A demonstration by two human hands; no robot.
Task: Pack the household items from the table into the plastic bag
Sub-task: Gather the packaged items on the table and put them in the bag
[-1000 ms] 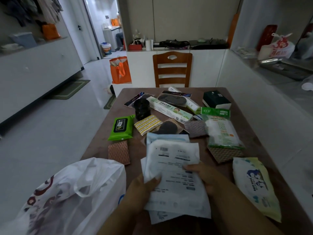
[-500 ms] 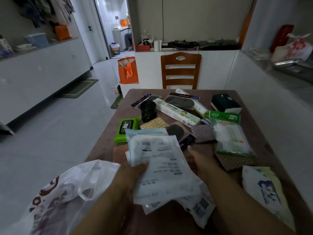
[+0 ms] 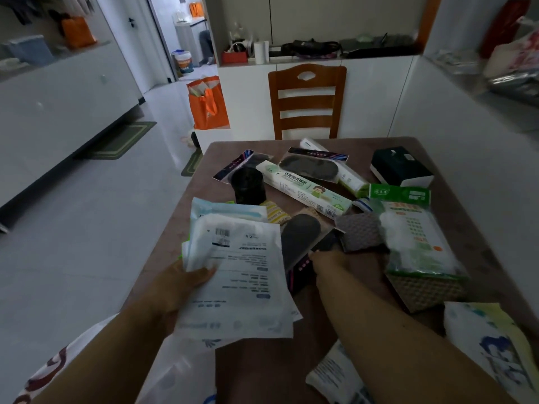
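My left hand (image 3: 186,282) grips a stack of flat white packets (image 3: 242,275) with printed labels, held above the table's near left edge. Below it at the bottom left lies the white plastic bag (image 3: 175,371) with red-brown print. My right hand (image 3: 331,259) reaches forward and rests on the edge of a dark packet with a black oval pad (image 3: 300,236); its fingertips are hidden. Another white packet (image 3: 329,377) lies on the table under my right forearm.
The brown table (image 3: 455,182) holds a long green-white box (image 3: 306,191), a black roll (image 3: 248,185), a dark green box (image 3: 399,170), a cotton pack (image 3: 414,237), woven mats (image 3: 423,290) and a wipes pack (image 3: 495,354). A wooden chair (image 3: 306,100) stands behind it.
My right hand let go of the white packets and moved forward to the dark packet. My left hand alone now carries the stack, shifted left. One white packet dropped onto the table.
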